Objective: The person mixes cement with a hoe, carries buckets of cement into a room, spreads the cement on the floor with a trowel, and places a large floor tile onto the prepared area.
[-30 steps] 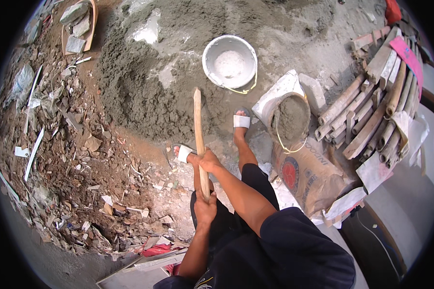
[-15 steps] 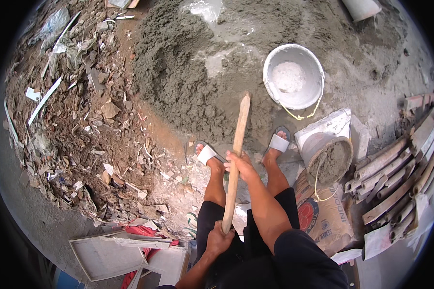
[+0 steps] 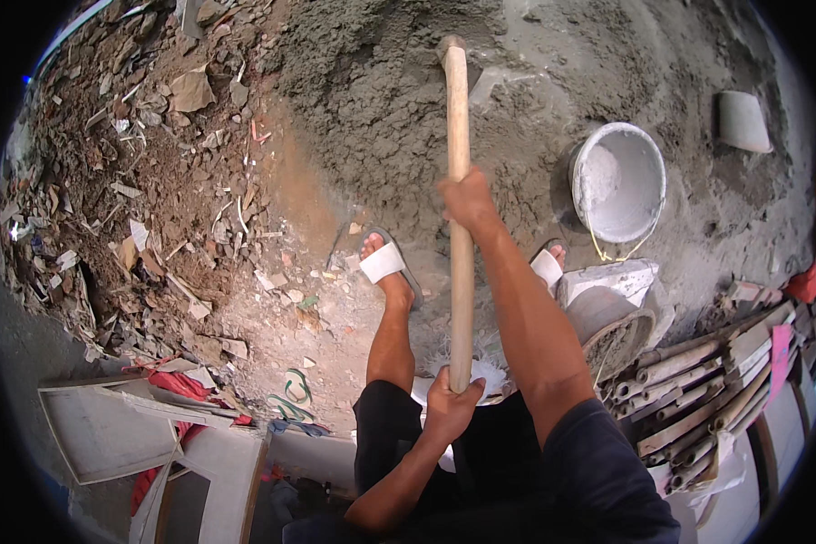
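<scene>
Both my hands are wrapped round the long wooden handle of a hoe (image 3: pixel 460 299). My left hand (image 3: pixel 451 405) grips its near end, close to my lap. My right hand (image 3: pixel 470 197) is closed farther up the shaft, with that arm stretched forward. The hoe's far end reaches into a heap of wet grey mortar (image 3: pixel 363 118). Little of its blade shows there; most is hidden by the handle and the mortar. A grey bucket (image 3: pixel 660 195) with pale residue inside and a yellow handle stands right of my right hand.
Rubble and scraps (image 3: pixel 154 181) cover the ground at left. A second bucket (image 3: pixel 624 343) containing mortar stands near my right foot, beside stacked bamboo poles (image 3: pixel 680 376). Another pale container (image 3: pixel 743 121) lies farther right. White panels (image 3: pixel 109 435) lie at lower left.
The hoe's far end has moved forward into the mortar, and its handle is straighter. My right arm has extended forward. The view has shifted, and the near bucket appears farther right.
</scene>
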Motion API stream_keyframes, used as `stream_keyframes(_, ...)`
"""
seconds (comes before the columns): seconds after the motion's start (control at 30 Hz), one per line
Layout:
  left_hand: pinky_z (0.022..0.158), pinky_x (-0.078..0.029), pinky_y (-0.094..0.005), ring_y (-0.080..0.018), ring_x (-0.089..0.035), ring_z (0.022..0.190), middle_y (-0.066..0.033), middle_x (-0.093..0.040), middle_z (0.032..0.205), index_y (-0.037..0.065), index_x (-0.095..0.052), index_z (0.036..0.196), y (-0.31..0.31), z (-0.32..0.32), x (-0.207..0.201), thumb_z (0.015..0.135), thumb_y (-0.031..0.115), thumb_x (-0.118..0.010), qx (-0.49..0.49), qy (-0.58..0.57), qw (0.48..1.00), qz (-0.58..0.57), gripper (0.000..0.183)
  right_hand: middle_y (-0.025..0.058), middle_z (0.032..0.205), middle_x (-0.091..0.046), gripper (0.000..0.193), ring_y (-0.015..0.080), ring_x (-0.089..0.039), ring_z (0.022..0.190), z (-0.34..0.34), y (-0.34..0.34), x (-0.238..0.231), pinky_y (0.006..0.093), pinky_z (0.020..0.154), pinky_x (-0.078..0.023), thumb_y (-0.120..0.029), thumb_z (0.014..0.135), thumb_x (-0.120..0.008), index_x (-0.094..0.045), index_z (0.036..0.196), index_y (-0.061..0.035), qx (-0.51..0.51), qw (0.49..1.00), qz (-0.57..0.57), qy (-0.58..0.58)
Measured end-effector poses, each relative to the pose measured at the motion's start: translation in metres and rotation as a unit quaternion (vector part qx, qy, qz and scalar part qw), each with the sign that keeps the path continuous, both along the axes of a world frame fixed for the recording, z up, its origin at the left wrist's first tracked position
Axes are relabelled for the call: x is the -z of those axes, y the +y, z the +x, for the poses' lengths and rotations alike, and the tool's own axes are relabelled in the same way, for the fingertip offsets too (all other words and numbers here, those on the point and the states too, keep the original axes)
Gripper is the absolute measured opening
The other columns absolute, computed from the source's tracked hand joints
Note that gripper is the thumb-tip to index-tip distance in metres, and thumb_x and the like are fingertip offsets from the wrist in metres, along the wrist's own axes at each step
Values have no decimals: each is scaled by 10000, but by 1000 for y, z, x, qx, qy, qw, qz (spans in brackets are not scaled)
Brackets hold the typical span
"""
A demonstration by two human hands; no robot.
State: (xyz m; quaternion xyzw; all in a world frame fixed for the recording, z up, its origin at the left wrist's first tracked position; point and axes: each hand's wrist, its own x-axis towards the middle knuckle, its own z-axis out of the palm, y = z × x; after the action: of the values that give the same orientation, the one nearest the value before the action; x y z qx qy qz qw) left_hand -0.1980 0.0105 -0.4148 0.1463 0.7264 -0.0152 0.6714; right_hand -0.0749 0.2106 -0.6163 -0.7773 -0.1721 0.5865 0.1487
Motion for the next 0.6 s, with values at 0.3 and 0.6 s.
stream_keyframes(0.3, 719, -523, -421, -379, -678, 823, -231, -660, 822, 6, -538, 1011, -121, 27, -78, 807, 318, -700, 145, -12, 985, -96, 407, 89, 746, -552, 393, 169, -564, 486, 24, -146, -69, 297, 426, -470, -138, 799, -619, -453, 1110, 36, 56, 995, -77, 19)
stream_keyframes(0.6, 605, -510, -385, -320, -673, 672, -186, -642, 704, 36, -548, 889, 98, -25, 126, 780, 210, -696, 172, -48, 957, 230, 253, 80, 701, -528, 258, 159, -544, 480, 74, 92, -4, 317, 409, -466, -116, 796, -591, -441, 971, 2, 198, 964, 151, -91)
